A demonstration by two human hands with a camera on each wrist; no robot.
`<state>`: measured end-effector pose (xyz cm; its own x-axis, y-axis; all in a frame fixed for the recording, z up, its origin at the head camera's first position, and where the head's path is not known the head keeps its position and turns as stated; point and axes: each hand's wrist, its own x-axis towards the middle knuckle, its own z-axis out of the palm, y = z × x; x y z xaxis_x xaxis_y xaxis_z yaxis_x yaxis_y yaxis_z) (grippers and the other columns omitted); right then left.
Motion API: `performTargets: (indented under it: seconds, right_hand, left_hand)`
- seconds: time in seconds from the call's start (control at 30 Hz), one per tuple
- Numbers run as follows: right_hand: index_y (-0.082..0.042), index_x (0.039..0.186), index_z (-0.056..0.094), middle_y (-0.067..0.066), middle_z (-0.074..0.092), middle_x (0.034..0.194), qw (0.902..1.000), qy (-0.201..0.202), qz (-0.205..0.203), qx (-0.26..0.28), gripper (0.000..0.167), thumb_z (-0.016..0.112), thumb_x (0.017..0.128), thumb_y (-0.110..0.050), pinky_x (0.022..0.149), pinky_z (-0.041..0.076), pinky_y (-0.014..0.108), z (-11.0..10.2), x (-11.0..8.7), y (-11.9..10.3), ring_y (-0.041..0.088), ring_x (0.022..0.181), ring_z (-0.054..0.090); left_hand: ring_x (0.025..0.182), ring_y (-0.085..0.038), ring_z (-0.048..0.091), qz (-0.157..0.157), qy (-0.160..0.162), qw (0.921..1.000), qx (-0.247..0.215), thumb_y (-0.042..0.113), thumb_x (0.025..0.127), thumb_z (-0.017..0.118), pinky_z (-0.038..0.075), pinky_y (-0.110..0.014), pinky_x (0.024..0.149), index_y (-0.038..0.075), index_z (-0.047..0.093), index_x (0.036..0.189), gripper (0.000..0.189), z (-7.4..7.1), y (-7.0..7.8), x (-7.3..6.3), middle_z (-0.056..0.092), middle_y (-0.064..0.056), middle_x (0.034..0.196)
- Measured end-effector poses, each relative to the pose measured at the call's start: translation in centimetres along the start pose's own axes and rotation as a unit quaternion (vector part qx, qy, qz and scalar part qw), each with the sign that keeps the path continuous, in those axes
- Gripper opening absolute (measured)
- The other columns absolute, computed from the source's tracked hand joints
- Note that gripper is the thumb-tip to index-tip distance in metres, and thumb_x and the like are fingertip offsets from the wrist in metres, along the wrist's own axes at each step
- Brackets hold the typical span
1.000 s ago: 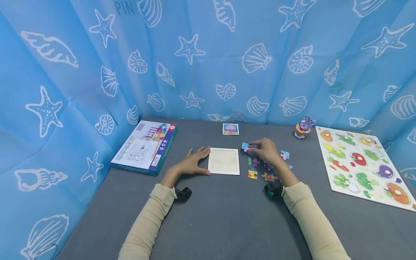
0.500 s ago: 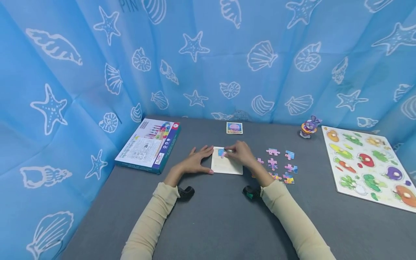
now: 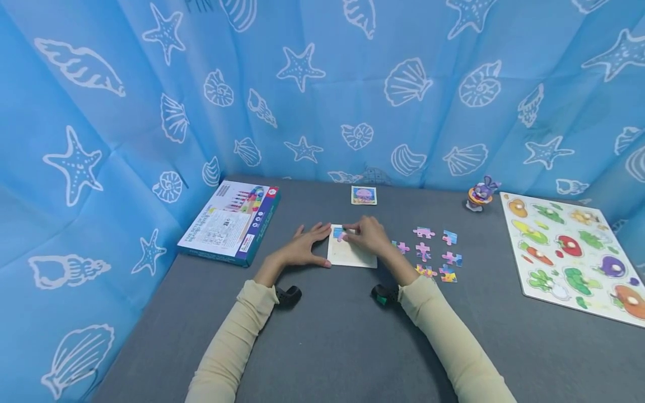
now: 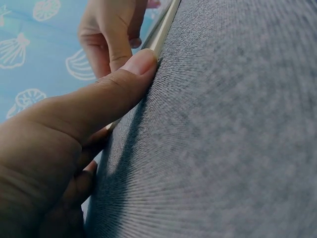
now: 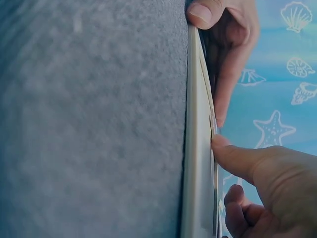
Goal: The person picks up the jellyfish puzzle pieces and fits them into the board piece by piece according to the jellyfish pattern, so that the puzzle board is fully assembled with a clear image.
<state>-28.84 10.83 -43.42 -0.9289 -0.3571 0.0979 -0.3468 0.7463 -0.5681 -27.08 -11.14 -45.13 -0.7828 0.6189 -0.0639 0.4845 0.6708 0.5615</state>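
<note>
A square wooden puzzle tray lies on the grey table. My left hand rests against its left side with spread fingers, the thumb at the near corner and a fingertip by the far corner. Over the tray's upper left part, my right hand pinches a blue-and-pink jigsaw piece between thumb and fingers. In the right wrist view the right thumb meets the tray's top, and the piece is barely visible edge-on. The left thumb touches the tray's edge in the left wrist view.
Several loose jigsaw pieces lie right of the tray. Behind it is a small picture card. A flat box lies at left, a rabbit figurine and a vegetable board at right. A blue curtain hangs behind.
My right hand has carried the blue-and-pink jigsaw piece leftward from among the loose pieces onto the tray, then shifted it slightly toward the upper left corner. The left hand stays at the tray's side.
</note>
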Motion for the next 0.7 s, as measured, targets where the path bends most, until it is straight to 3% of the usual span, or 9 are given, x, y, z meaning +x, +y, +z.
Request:
performTargets:
  seconds: [0.27, 0.5, 0.7]
  right_hand:
    - [-0.007, 0.109, 0.068, 0.007, 0.047, 0.063, 0.9999, 0.001, 0.001, 0.013, 0.033, 0.071, 0.079, -0.021, 0.051, 0.028, 0.024, -0.6, -0.2, 0.7, 0.015, 0.057, 0.032]
    - [-0.014, 0.107, 0.07, 0.01, 0.055, 0.074, 0.9996, -0.006, 0.007, -0.025, 0.033, 0.073, 0.078, -0.028, 0.055, 0.031, 0.028, -0.3, 0.3, -0.2, 0.016, 0.063, 0.04]
    - [-0.017, 0.106, 0.071, 0.008, 0.057, 0.067, 0.9992, 0.003, 0.029, -0.026, 0.032, 0.073, 0.077, -0.03, 0.054, 0.03, 0.027, 0.2, 0.7, -0.2, 0.015, 0.058, 0.038]
  left_hand:
    - [0.144, -0.024, 0.006, -0.003, 0.007, 1.0, 0.0, 0.044, 0.075, 0.072, -0.007, -0.056, 0.112, 0.012, 0.02, 0.147, 0.095, 0.0, -0.2, 0.0, 0.016, -0.003, 0.154]
    - [0.144, -0.024, 0.006, -0.001, 0.001, 1.0, 0.005, 0.046, 0.076, 0.071, -0.006, -0.056, 0.112, 0.013, 0.019, 0.147, 0.094, -0.1, -0.1, 0.0, 0.015, -0.003, 0.155]
    - [0.144, -0.025, 0.006, -0.001, 0.005, 1.0, -0.002, 0.043, 0.076, 0.071, -0.006, -0.056, 0.113, 0.011, 0.019, 0.147, 0.094, 0.0, 0.2, -0.1, 0.015, -0.004, 0.155]
